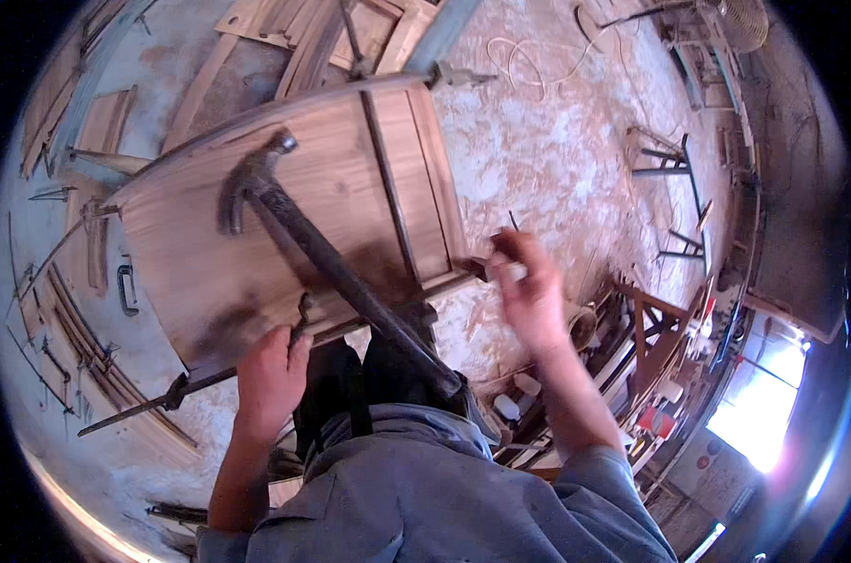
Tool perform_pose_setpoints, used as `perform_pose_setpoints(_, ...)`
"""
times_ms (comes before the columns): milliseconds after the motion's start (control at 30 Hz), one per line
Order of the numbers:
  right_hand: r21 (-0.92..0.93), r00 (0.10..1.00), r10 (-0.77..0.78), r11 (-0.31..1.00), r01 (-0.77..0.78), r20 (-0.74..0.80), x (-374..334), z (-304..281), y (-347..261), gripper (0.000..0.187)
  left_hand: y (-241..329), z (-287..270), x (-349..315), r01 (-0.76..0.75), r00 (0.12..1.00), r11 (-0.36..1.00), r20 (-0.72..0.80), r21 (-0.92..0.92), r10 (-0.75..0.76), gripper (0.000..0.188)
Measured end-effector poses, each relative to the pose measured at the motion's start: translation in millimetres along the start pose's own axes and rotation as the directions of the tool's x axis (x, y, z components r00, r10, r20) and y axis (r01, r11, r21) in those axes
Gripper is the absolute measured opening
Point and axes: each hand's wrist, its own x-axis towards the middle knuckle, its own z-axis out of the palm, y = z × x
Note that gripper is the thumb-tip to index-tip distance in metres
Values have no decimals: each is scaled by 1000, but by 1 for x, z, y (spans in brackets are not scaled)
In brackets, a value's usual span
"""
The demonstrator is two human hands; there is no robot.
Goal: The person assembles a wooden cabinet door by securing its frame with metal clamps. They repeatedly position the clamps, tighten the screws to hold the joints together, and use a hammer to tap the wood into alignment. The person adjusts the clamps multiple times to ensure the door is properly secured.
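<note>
Claw hammer (327,251) slants over the wooden panel (336,174), left hand (273,375) by its near edge, right hand (530,300) by its near-right corner. Both curl; grasp unclear.

The wooden panel (334,169) looks smooth and matt, the hammer head (258,171) shiny metal, the shirt (425,493) cloth.

I see claw hammer (336,263) slanting over clamped wooden panel (331,159), head toward 10 o'clock; left hand (273,373) at 8, right hand (530,293), blurred, at 3, near panel corner.
</note>
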Motion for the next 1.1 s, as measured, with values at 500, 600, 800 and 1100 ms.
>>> perform_pose_setpoints(500, 133, 907, -360, 932, 338, 219, 9, -32, 229, 70, 32, 42, -4, 137, 949, 964, -308, 227, -62, 17)
perform_pose_setpoints(600, 184, 856, -454, 890, 418, 247, 24, -29, 231, 58, 19, 56, -19, -26, 956, 954, -270, 299, 110, 21)
perform_pose_setpoints(800, 167, 702, -619, 780, 603, 352, 53, -25, 228, 51, 11, 79, -23, 89, 957, 971, -289, 223, -21, 26)
perform_pose_setpoints(1100, 361, 698, -713, 669, 649, 66, 65, 15, 239, 54, 2, 86, -18, 234, 945, 972, -240, 25, -222, 21)
